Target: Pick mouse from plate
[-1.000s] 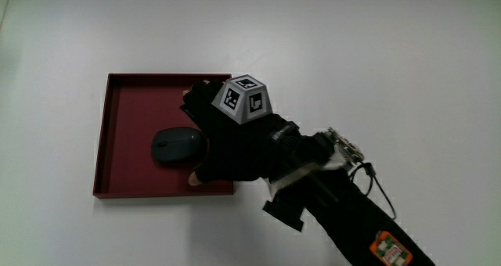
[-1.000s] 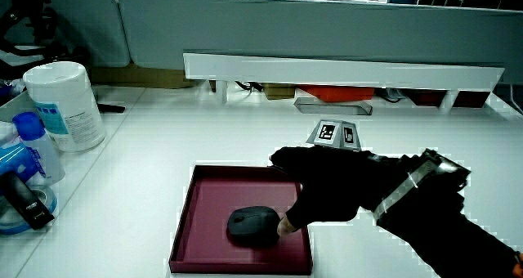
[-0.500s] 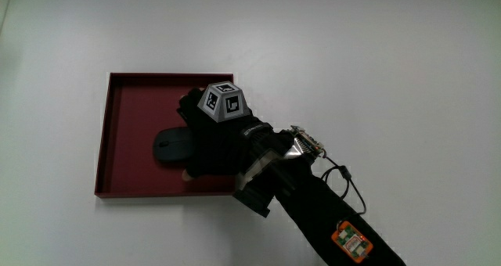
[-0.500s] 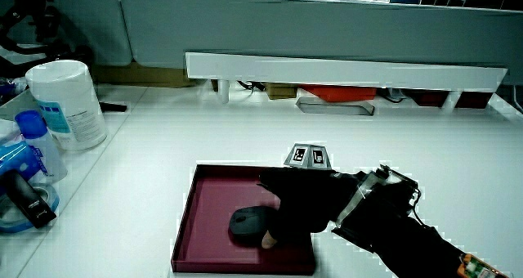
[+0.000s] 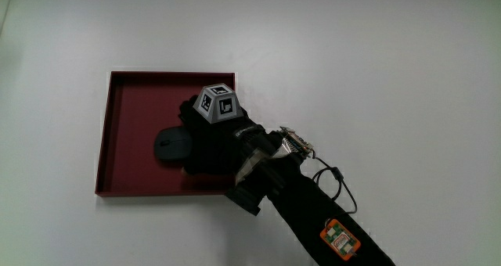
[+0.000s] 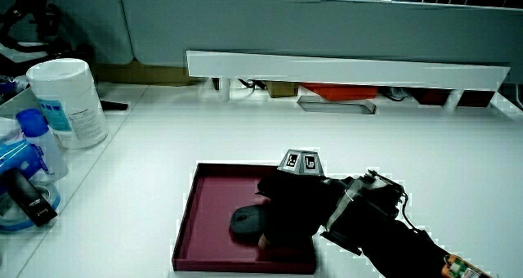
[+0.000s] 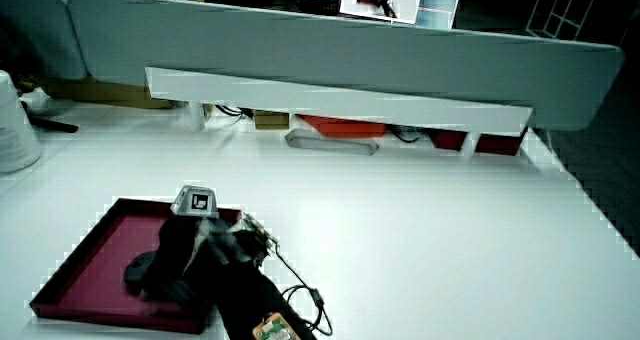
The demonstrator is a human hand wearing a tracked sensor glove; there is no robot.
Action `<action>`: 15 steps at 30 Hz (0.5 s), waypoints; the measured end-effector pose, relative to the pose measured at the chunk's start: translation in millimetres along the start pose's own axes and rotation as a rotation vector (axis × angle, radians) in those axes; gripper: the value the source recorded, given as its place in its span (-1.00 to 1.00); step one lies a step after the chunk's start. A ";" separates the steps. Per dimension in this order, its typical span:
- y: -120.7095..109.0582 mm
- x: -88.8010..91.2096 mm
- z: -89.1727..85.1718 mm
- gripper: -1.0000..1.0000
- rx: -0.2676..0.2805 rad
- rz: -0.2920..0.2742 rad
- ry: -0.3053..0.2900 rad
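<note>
While the dark red tray (image 5: 109, 141) holds the black mouse (image 5: 171, 145) on its floor, the hand (image 5: 213, 141) lies curled over it, apparently gripping its flanks, the sensible hold on a light, rigid, smooth shell.

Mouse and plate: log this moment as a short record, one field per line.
mouse: dark mouse lying in the plate, partly covered by the hand
plate: dark red square tray on the white table
hand: gloved hand over the mouse, inside the plate
grasp: fingers wrapped round the mouse
lift: mouse not yet off the plate
marker: patterned cube on the back of the hand
nearby: white canister at the table's edge in a side view
</note>
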 end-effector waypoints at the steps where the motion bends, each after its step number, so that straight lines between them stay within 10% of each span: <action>1: 0.7 0.2 -0.6 0.42 0.005 -0.005 -0.005; 15: 2.3 -2.2 -2.0 1.00 0.077 0.005 -0.040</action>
